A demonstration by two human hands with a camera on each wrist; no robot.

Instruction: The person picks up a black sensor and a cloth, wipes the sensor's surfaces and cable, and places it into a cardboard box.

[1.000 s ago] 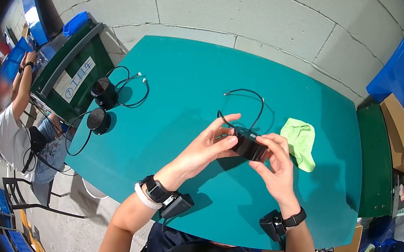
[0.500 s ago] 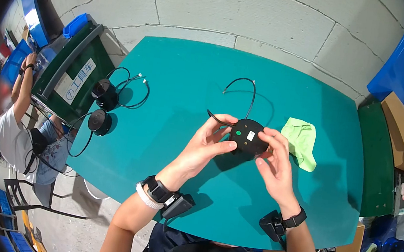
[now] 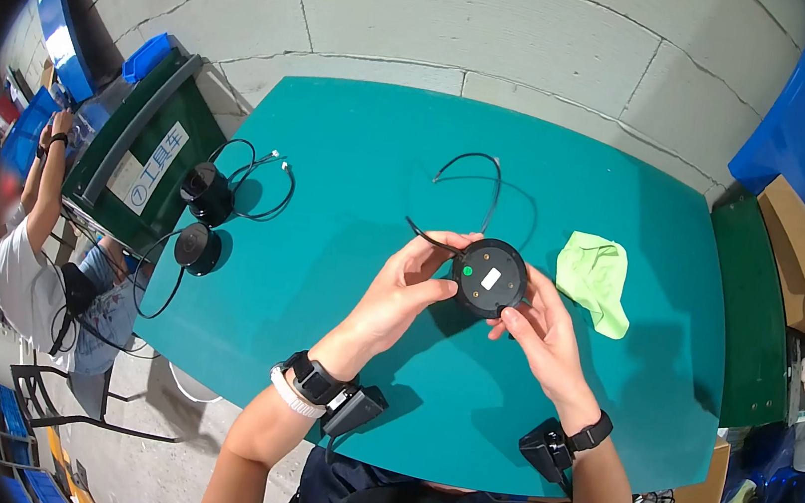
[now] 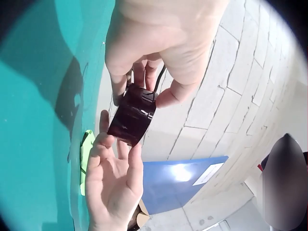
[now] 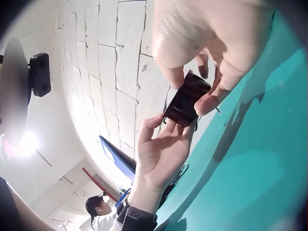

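Over the middle of the table, both hands hold a round black device [image 3: 489,278], its flat face with a white label, a green dot and small screws turned up to the head camera. My left hand [image 3: 401,290] pinches its left rim, thumb on the near side. Fingers and thumb of my right hand [image 3: 550,341] grip the right edge. A thin black cable [image 3: 498,188] runs from the device's far side and curls above the green surface. Both wrist views show the device's glossy dark side wall [image 4: 131,117] between the fingertips.
Two similar black devices [image 3: 206,192] with cables lie at the table's left edge. A light green cloth [image 3: 593,280] is on the right of the green table [image 3: 376,138]. Beyond the left edge stand a dark green cart [image 3: 140,139] and a seated person [image 3: 30,256]. A block wall [image 3: 549,38] rises behind.
The device has been tilted so that its flat labelled face, rather than its glossy side, shows to the head camera. Its cable has swung slightly left. The right fingers have shifted lower along the rim.
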